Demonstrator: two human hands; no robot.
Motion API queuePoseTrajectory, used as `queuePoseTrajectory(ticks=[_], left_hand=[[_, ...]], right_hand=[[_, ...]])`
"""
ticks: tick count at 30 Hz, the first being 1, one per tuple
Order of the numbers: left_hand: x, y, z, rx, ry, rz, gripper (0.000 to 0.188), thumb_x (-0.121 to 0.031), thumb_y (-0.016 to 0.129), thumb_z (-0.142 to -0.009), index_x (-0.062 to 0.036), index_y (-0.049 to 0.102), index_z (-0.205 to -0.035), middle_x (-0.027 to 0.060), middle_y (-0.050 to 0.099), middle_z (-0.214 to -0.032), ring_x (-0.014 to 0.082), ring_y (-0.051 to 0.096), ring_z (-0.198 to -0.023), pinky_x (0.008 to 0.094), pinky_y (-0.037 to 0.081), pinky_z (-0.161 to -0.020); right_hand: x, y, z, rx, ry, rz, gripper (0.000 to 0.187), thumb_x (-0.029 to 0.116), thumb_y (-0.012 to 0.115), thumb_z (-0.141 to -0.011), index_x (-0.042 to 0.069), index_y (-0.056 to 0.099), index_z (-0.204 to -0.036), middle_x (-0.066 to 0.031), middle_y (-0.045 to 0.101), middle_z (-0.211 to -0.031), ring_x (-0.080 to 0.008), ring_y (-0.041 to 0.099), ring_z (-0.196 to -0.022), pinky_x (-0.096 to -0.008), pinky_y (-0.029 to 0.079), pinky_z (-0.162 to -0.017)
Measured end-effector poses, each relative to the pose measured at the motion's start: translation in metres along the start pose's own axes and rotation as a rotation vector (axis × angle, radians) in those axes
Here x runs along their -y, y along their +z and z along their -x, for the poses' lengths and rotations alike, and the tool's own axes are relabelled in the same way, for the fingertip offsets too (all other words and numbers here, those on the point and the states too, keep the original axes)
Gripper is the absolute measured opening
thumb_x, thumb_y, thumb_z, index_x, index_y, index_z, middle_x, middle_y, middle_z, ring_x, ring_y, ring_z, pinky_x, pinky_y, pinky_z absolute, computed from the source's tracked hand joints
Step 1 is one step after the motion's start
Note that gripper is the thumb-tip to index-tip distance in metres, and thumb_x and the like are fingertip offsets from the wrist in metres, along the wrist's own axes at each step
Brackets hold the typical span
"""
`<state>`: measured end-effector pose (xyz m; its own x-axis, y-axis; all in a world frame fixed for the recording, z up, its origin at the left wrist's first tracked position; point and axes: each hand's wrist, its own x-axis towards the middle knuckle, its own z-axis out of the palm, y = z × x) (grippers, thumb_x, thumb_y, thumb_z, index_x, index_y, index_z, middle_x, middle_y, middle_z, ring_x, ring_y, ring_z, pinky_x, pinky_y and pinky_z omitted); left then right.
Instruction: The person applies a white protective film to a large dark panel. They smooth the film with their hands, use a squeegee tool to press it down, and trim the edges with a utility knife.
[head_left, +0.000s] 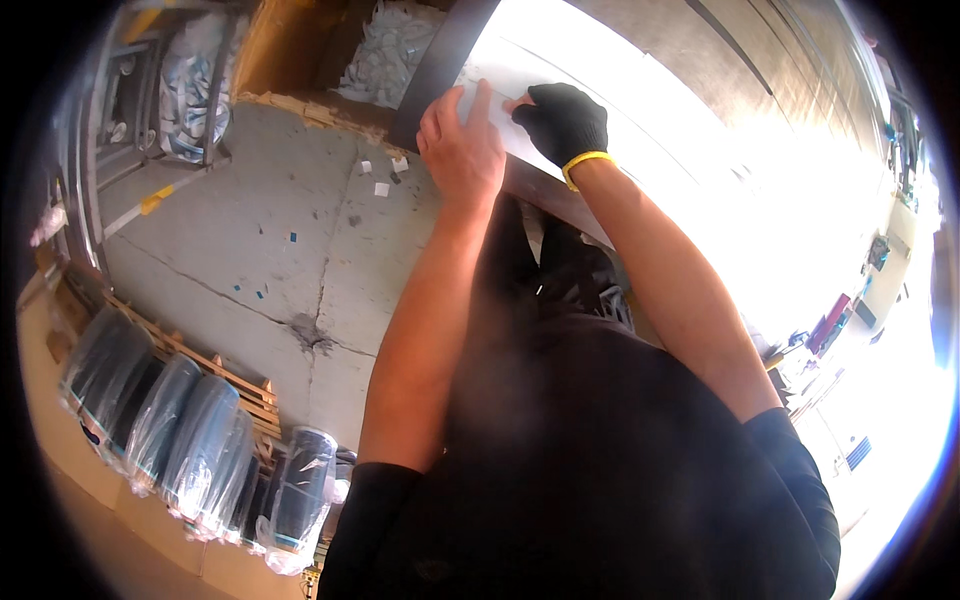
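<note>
My bare left hand lies at the left end of a bright white sheet on a dark-edged work table. Its fingers are stretched out, the index pointing forward along the sheet. Just right of it is my right hand, in a black glove with a yellow cuff and a bare fingertip showing. The right fingers are curled into a pinch close over the sheet. Whatever is between them, if anything, is too small and washed out by glare to make out.
Left of the table stands an open cardboard box with white scraps. A metal-framed cart is at the far left. Small white pieces lie on the cracked concrete floor. Plastic-wrapped dark rolls line the lower left beside a wooden pallet.
</note>
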<state>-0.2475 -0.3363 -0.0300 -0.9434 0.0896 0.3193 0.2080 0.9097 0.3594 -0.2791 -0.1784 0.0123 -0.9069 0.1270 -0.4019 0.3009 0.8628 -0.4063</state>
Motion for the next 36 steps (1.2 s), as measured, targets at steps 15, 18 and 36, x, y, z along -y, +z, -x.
queuePoseTrajectory(ticks=[15, 18, 36], left_hand=[[0.004, 0.005, 0.002, -0.021, 0.055, 0.009, 0.051, -0.008, 0.066, -0.095, -0.0198, 0.074, -0.144, 0.0076, 0.059, -0.141, 0.0360, 0.056, -0.127, 0.0523, 0.049, -0.107], [0.001, 0.000, 0.000, -0.020, 0.060, 0.005, 0.051, -0.009, 0.065, -0.095, -0.0184, 0.074, -0.144, 0.0079, 0.060, -0.141, 0.0364, 0.056, -0.127, 0.0519, 0.048, -0.107], [0.006, 0.007, -0.001, -0.074, 0.160, -0.027, 0.052, -0.004, 0.058, -0.093, -0.0111, 0.077, -0.141, 0.0121, 0.061, -0.138, 0.0330, 0.060, -0.123, 0.0497, 0.046, -0.110]], right_hand=[[-0.074, -0.043, 0.071, 0.065, -0.043, -0.009, 0.048, 0.060, 0.068, -0.095, 0.015, 0.082, -0.090, -0.0133, 0.081, -0.103, -0.0378, 0.076, -0.099, -0.0475, 0.057, -0.087], [-0.121, -0.040, 0.108, -0.041, 0.034, -0.117, 0.046, 0.053, 0.080, -0.094, 0.007, 0.081, -0.095, -0.0162, 0.079, -0.100, -0.0400, 0.074, -0.096, -0.0473, 0.056, -0.088], [-0.185, -0.044, 0.151, -0.265, 0.167, -0.040, 0.032, 0.042, 0.083, -0.088, 0.009, 0.081, -0.086, -0.0124, 0.075, -0.085, -0.0362, 0.072, -0.088, -0.0466, 0.051, -0.080]])
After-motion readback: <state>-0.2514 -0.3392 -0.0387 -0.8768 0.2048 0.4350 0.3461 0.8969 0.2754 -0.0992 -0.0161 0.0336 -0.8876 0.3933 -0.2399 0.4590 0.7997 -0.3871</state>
